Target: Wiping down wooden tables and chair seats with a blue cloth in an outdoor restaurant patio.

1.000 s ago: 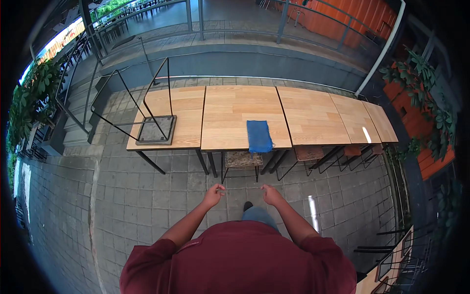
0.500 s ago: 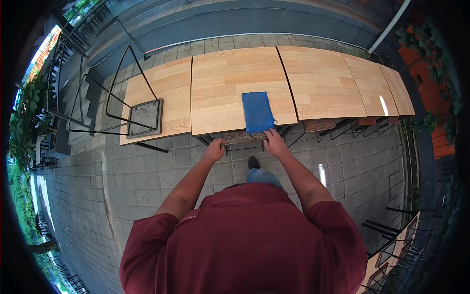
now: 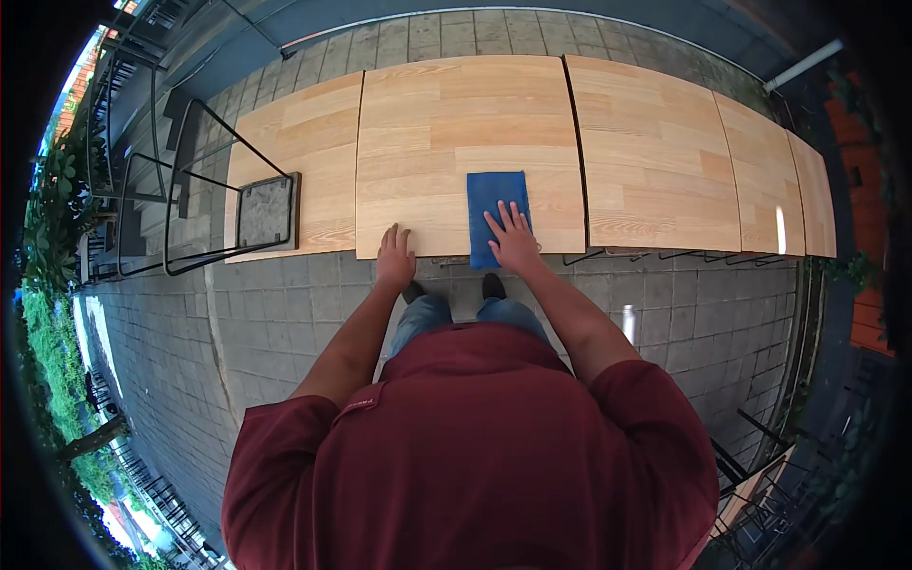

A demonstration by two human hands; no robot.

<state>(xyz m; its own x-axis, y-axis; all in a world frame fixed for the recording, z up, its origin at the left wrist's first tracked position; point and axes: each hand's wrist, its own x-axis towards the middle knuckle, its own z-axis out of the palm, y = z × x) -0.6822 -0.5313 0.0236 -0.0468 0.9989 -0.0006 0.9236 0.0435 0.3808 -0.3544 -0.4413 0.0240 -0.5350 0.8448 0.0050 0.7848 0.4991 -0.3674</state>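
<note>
My right hand (image 3: 513, 237) lies on a blue cloth (image 3: 489, 188) with its fingers spread. The cloth rests flat at the front of the middle light-wood tabletop (image 3: 427, 133), its near end reaching past the edge. My left hand (image 3: 394, 254) rests on that same table's front edge, left of the cloth, fingers stretched out and holding nothing. On the left tabletop an upturned stool (image 3: 261, 214) sits on its seat with black metal legs in the air.
More joined tabletops (image 3: 655, 152) run to the right, with stool legs underneath. A railing (image 3: 152, 142) and steps stand at far left, a pipe (image 3: 803, 62) at back right. Another table with upturned stools (image 3: 755, 484) is at lower right. Grey paving (image 3: 266, 332) lies underfoot.
I have stepped up to the tables. My hands rose from the edge area onto the tabletop, the right one opening out onto the cloth, the left beside it.
</note>
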